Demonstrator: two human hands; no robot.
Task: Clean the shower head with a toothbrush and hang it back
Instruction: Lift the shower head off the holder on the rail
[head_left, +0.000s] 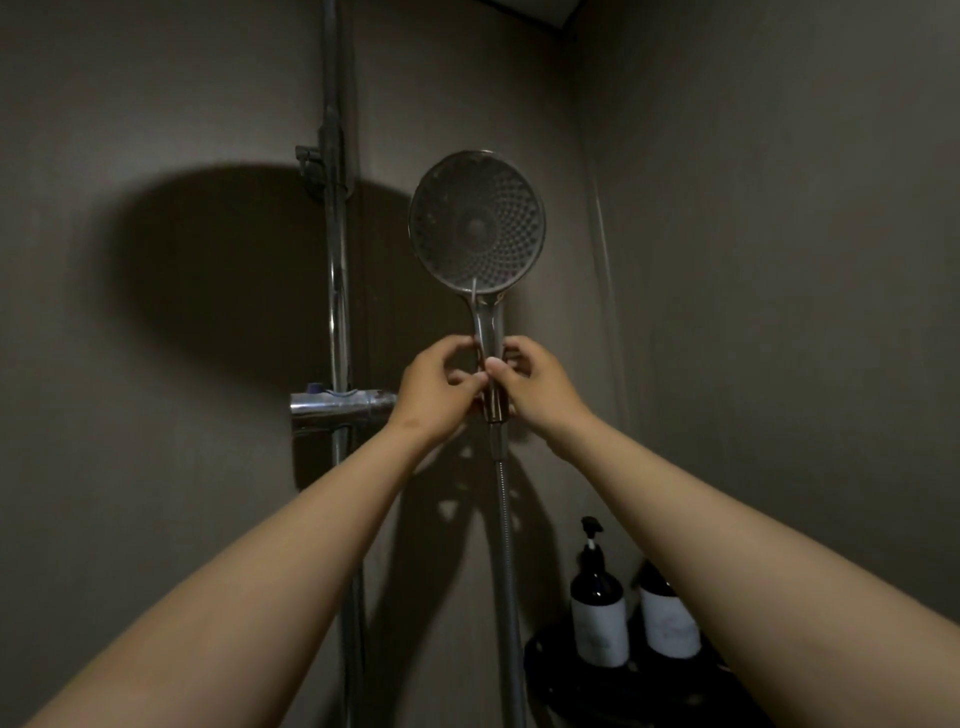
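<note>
I log both grips closed: left hand (436, 387) and right hand (530, 384) pinch the handle of the shower head (477, 223) from either side. Its round face stands at 12 o'clock above them, turned toward me. The hose (504, 519) hangs at 6, the riser rail (337, 260) is at 9, and the pump bottles (597, 608) are at 5.

No text can be read. The pump bottle (597, 587) and second bottle (655, 584) carry pale labels (600, 631). Their print is too blurred.
</note>
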